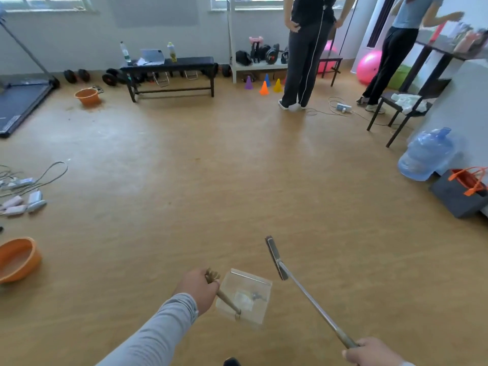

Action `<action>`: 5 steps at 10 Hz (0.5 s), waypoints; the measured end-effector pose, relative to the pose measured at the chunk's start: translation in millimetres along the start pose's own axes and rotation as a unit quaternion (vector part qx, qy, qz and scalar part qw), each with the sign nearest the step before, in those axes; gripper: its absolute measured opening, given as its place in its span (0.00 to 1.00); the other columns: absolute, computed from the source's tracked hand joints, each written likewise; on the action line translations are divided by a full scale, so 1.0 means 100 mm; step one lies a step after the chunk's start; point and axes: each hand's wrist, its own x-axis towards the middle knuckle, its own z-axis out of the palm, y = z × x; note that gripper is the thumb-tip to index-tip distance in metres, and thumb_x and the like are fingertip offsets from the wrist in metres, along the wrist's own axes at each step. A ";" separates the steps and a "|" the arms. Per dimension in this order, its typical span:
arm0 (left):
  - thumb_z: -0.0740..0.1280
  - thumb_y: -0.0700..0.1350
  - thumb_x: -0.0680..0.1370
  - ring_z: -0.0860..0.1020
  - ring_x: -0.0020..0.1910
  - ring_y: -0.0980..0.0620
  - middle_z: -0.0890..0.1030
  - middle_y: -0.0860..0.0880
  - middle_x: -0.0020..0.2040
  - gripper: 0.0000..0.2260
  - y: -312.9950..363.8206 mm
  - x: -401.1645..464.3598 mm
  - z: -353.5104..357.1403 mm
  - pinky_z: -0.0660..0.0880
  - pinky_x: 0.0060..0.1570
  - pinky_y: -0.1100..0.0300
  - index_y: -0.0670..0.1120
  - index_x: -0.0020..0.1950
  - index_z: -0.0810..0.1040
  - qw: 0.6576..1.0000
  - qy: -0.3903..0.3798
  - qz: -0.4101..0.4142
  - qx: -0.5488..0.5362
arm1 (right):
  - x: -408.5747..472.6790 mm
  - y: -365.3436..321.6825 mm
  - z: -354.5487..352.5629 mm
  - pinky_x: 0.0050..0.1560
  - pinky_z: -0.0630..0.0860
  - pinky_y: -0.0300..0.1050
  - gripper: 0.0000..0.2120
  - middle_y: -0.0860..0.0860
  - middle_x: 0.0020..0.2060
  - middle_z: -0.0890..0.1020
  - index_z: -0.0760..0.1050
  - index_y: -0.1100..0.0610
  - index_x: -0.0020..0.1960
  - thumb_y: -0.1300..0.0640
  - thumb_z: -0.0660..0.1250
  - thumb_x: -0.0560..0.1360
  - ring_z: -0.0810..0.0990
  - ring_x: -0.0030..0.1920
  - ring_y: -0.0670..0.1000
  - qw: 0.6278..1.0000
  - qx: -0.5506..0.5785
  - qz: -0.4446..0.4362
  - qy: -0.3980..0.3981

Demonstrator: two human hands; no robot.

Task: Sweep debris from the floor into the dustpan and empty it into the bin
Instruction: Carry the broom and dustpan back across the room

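My left hand (198,289) grips the wooden handle of a clear plastic dustpan (244,295), held low over the wood floor at the bottom centre. A little pale and grey debris lies inside the pan. My right hand (371,351), at the bottom right edge, holds the metal pole of a broom (307,294). The broom's narrow dark head (276,258) points up and away, just right of the pan and apart from it. An orange bin (87,96) stands far off at the back left with brown specks on the floor around it.
Another orange tub (17,258) sits at the left edge, with cables and chargers (25,192) beyond it. Two people (306,48) stand at the back right near cones, a black bench (171,68) and a chair. A water jug (426,154) and grey bag (460,194) line the right wall.
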 end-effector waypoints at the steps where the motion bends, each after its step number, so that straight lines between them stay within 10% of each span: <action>1: 0.67 0.53 0.75 0.78 0.40 0.58 0.81 0.58 0.42 0.03 -0.10 0.08 -0.08 0.75 0.42 0.61 0.55 0.46 0.79 1.000 0.000 -0.005 -0.027 | 0.49 -0.30 0.03 0.60 0.72 0.32 0.14 0.82 0.35 0.73 0.69 0.88 0.36 0.97 0.59 0.52 0.83 0.47 0.59 0.941 0.214 0.034 0.262; 2: 0.66 0.54 0.75 0.80 0.45 0.55 0.82 0.58 0.45 0.04 -0.07 0.19 -0.17 0.76 0.48 0.60 0.57 0.48 0.79 1.000 0.003 -0.003 -0.017 | 0.35 -0.48 0.00 0.49 0.71 0.52 0.15 0.80 0.33 0.74 0.68 0.86 0.30 0.98 0.58 0.48 0.83 0.46 0.60 0.939 0.276 0.057 0.196; 3: 0.65 0.54 0.76 0.81 0.48 0.53 0.83 0.57 0.47 0.08 0.04 0.26 -0.16 0.77 0.51 0.59 0.55 0.51 0.81 1.000 0.001 0.010 0.018 | 0.11 -0.32 -0.06 0.33 0.69 0.47 0.20 0.59 0.25 0.77 0.76 0.68 0.24 0.69 0.72 0.74 0.79 0.33 0.54 0.998 0.056 -0.013 -0.030; 5: 0.65 0.54 0.78 0.80 0.49 0.52 0.83 0.55 0.50 0.09 0.56 0.22 -0.04 0.77 0.51 0.58 0.55 0.56 0.79 0.996 -0.017 0.061 0.062 | 0.42 0.37 -0.43 0.39 0.74 0.41 0.20 0.51 0.25 0.81 0.78 0.59 0.24 0.54 0.77 0.72 0.80 0.30 0.50 0.999 0.003 -0.030 0.015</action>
